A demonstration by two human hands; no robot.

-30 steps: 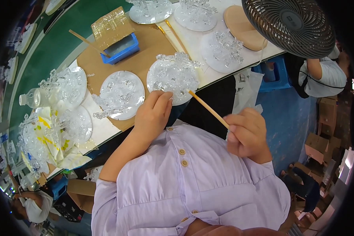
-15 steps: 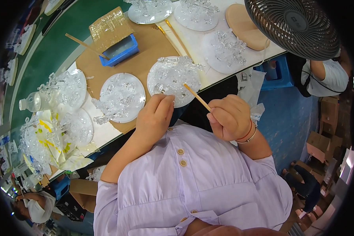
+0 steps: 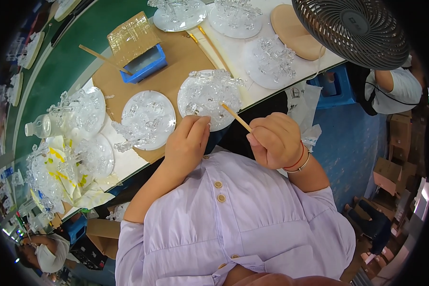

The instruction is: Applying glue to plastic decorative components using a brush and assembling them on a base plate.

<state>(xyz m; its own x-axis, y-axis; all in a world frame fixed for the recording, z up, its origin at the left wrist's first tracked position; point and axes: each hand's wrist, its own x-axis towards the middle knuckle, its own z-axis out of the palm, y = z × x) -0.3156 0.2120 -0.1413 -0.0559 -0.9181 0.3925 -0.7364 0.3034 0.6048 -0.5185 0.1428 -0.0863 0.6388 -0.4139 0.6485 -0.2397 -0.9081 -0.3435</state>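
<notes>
My right hand is closed around a thin wooden stick, whose far end points up and left over a round white disc. Clear plastic pieces cover this disc. At the disc's near edge is my left hand, its fingers pressed together in a pinch. Whatever those fingertips hold, if anything, is too small or hidden to name. A second white disc with clear pieces lies to the left on brown cardboard.
Beyond the discs stands a blue tub with a cardboard flap and a stick. Two brushes lie right of it. More loaded discs and a dark fan are at the right. A clear bottle lies left.
My right hand and the wooden stick have shifted slightly left. My left hand stays at the disc's near edge, still pinched.
</notes>
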